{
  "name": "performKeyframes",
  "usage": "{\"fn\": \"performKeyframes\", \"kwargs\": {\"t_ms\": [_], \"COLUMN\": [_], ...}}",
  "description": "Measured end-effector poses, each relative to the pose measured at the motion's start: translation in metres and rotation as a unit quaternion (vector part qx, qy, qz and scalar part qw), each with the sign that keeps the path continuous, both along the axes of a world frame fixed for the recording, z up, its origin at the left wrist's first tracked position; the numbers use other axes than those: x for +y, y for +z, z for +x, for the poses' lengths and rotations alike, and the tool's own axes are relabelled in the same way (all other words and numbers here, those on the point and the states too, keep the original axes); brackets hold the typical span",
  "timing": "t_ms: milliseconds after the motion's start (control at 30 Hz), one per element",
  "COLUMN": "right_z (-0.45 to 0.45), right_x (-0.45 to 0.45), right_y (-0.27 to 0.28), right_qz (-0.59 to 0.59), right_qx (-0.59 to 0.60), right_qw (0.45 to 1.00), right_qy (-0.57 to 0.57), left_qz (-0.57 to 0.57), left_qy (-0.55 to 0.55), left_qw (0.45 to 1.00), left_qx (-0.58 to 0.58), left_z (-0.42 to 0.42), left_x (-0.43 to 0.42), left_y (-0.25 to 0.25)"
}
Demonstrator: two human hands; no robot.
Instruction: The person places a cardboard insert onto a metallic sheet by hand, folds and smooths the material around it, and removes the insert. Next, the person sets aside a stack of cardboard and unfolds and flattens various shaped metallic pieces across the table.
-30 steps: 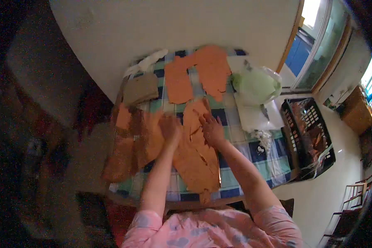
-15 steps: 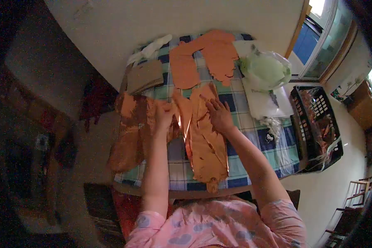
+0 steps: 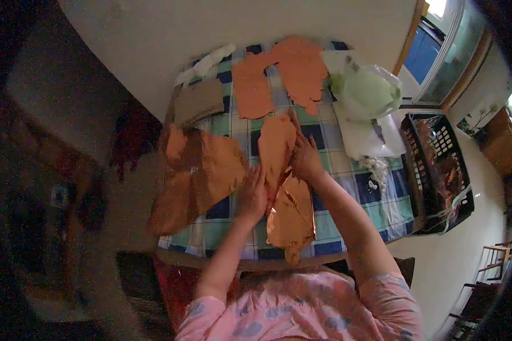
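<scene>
A flat, shiny copper-coloured foil piece [image 3: 290,213], which looks like a deflated foil balloon, lies lengthwise before me. Its upper part is folded over in a smooth, narrow strip. My left hand [image 3: 253,194] lies along the strip's left edge, fingers stretched out. On the opposite edge rests my right hand [image 3: 309,162], its fingers extended and touching the foil. Left of my hands is a larger spread copper foil sheet [image 3: 193,182], wrinkled and partly see-through.
Matte orange flat pieces [image 3: 301,71] lie at the back of the checked tablecloth [image 3: 219,211]. A brown folded packet [image 3: 199,102] and a white strip [image 3: 213,61] are back left. At right are a pale green plastic bag [image 3: 370,94], white strings [image 3: 378,173] and a black basket [image 3: 441,170].
My left hand has left the left foil sheet and moved right and down to the middle piece. That piece's upper left part is now folded over. My right hand has shifted slightly.
</scene>
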State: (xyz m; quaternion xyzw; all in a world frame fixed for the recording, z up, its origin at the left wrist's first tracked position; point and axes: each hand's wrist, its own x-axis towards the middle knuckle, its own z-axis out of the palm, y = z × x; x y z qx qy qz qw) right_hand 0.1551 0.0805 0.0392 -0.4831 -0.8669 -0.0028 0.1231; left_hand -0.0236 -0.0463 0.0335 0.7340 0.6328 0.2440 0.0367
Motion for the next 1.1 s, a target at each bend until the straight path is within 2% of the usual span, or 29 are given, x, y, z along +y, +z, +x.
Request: {"fn": "performKeyframes", "kwargs": {"t_ms": [33,67,133,267,333,400,467,533,567,667,767,967,1100], "right_z": [0.000,0.001,0.002,0.002,-0.002,0.000,0.002,0.004,0.005,0.005,0.003,0.003,0.001], "right_x": [-0.004,-0.001,0.005,0.008,0.011,0.017,0.017,0.001,-0.003,-0.007,-0.008,-0.005,-0.007], "right_y": [0.009,0.000,-0.014,-0.018,-0.021,-0.018,-0.013,0.001,0.003,0.005,0.001,-0.004,-0.003], "right_qz": [-0.019,0.002,0.046,0.032,0.021,-0.011,0.016,0.097,0.085,0.055,0.040,0.076,0.030], "right_qx": [-0.017,0.017,0.084,0.116,0.165,0.375,0.405,0.260,0.229,0.171,0.174,0.144,0.144], "right_qw": [1.000,1.000,0.995,0.993,0.986,0.927,0.914,0.958,0.966,0.979,0.980,0.983,0.987], "right_qy": [0.000,0.008,0.023,0.008,-0.012,-0.004,0.027,0.076,0.087,0.101,0.084,0.084,0.058], "left_qz": [-0.010,0.030,0.005,-0.069,-0.054,-0.036,-0.015,-0.009,-0.006,0.025,0.101,0.010,0.010], "left_qy": [-0.009,-0.015,-0.022,-0.037,-0.039,-0.037,-0.030,-0.032,-0.034,-0.035,-0.012,-0.004,-0.004], "left_qw": [1.000,0.998,0.999,0.996,0.998,0.998,0.999,0.999,0.998,0.989,0.986,1.000,1.000], "left_qx": [-0.013,-0.059,-0.038,0.031,0.020,0.023,0.042,0.043,0.044,-0.140,-0.133,-0.004,-0.008], "left_z": [0.008,0.008,0.019,0.021,0.022,0.023,0.025,0.025,0.025,0.017,0.001,-0.007,-0.006], "left_x": [-0.004,0.002,0.002,0.004,0.003,0.002,0.001,0.000,0.000,0.011,0.032,0.049,0.042], "left_y": [-0.001,-0.037,-0.023,-0.020,-0.019,-0.016,-0.011,-0.013,-0.015,-0.030,-0.030,-0.014,-0.021]}}
